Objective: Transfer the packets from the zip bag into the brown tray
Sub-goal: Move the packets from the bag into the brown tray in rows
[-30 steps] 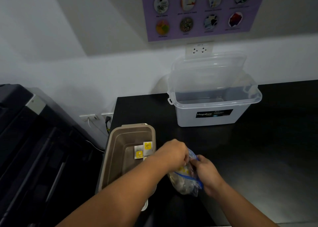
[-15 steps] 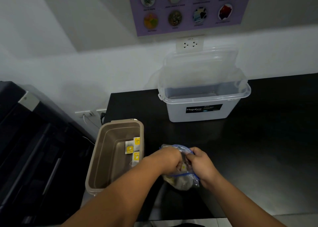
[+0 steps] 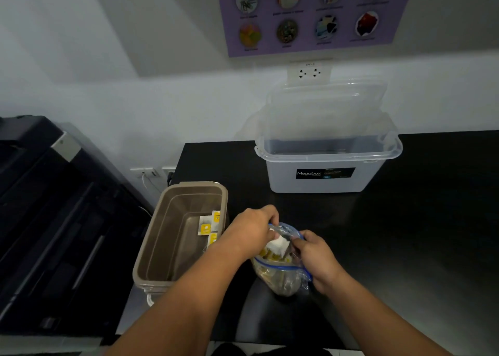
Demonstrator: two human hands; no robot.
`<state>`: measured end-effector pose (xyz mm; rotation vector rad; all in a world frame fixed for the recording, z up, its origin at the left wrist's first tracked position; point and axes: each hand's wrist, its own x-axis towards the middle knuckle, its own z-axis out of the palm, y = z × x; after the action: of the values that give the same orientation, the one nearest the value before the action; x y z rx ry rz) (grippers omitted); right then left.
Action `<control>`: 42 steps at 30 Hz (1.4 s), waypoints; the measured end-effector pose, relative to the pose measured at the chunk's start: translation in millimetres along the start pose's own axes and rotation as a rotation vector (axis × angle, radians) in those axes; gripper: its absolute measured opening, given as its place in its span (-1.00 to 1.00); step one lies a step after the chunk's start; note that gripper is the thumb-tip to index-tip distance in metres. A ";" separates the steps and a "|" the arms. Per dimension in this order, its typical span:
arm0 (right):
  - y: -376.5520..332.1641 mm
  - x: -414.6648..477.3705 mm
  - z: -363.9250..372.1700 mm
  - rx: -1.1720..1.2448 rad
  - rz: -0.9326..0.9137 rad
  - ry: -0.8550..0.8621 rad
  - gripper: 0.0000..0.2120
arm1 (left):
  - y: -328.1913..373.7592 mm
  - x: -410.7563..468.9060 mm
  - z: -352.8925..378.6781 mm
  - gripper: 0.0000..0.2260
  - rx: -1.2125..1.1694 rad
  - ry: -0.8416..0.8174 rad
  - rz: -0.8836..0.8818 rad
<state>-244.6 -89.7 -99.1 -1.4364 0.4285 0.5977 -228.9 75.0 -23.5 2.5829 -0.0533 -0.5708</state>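
Observation:
A clear zip bag (image 3: pixel 283 277) with a blue seal stands on the black counter, holding several yellow-and-white packets. My right hand (image 3: pixel 317 258) grips the bag's right rim and holds it open. My left hand (image 3: pixel 251 231) reaches into the mouth and pinches a white packet (image 3: pixel 278 246), which sticks up out of the bag. Left of the bag sits the brown tray (image 3: pixel 162 237). Three packets (image 3: pixel 206 227) lie against its right inner wall.
A clear Megabox storage bin (image 3: pixel 324 175) with its lid leaning behind it stands at the back of the black counter (image 3: pixel 405 234). A dark machine (image 3: pixel 54 220) fills the left side. The tray sits at the counter's left edge.
My left hand has lifted a white packet up out of the bag's mouth. The right hand keeps hold of the bag. The camera view has shifted slightly.

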 end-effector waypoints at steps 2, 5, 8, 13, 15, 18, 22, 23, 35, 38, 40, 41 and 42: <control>-2.1 1.3 1.5 0.004 0.006 -0.007 -0.86 | -1.4 -3.2 -0.6 -0.88 -0.084 -0.045 -0.025; -3.8 2.8 3.1 -0.002 -0.010 0.006 -0.85 | -4.9 -9.9 -0.5 -0.76 -0.307 -0.067 -0.059; -5.3 2.2 2.4 0.002 0.001 0.003 -0.85 | -9.4 -17.0 -7.2 -0.70 -0.498 -0.049 -0.068; -10.6 2.1 3.1 -0.006 0.022 0.011 -0.85 | -21.5 -28.8 -31.2 -0.69 -0.624 0.060 0.013; -11.7 2.9 4.5 -0.011 0.029 0.015 -0.84 | -27.4 -33.2 -42.2 -0.77 -0.638 0.216 0.029; -10.8 5.7 5.7 -0.017 0.022 0.016 -0.84 | -46.4 -39.6 -60.4 -0.90 -0.671 0.410 0.043; -11.6 7.1 8.6 -0.005 0.026 0.029 -0.84 | -68.6 -49.5 -80.2 -0.93 -0.857 0.546 -0.080; -11.6 6.8 9.5 -0.003 0.028 0.030 -0.85 | -73.1 -50.9 -81.9 -0.93 -0.917 0.558 -0.131; -9.3 8.3 11.2 -0.013 0.023 0.038 -0.84 | -152.6 9.3 -26.0 -0.87 -0.562 0.512 -0.588; -8.1 8.6 10.1 -0.004 0.032 0.042 -0.83 | -159.2 21.3 -21.9 -0.84 -0.207 0.415 -0.611; -6.9 7.9 10.0 0.003 0.040 0.041 -0.83 | -159.0 24.7 -22.0 -0.81 -0.052 0.351 -0.618; -6.3 7.2 10.0 0.007 0.042 0.041 -0.83 | -159.2 26.9 -21.8 -0.79 -0.011 0.324 -0.616; -5.3 6.8 9.8 0.013 0.044 0.043 -0.83 | -160.6 29.9 -21.4 -0.78 0.016 0.304 -0.614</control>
<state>-236.8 -79.3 -98.1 -1.4329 0.4979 0.5996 -203.4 221.8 -94.0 2.6522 0.8599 -0.3691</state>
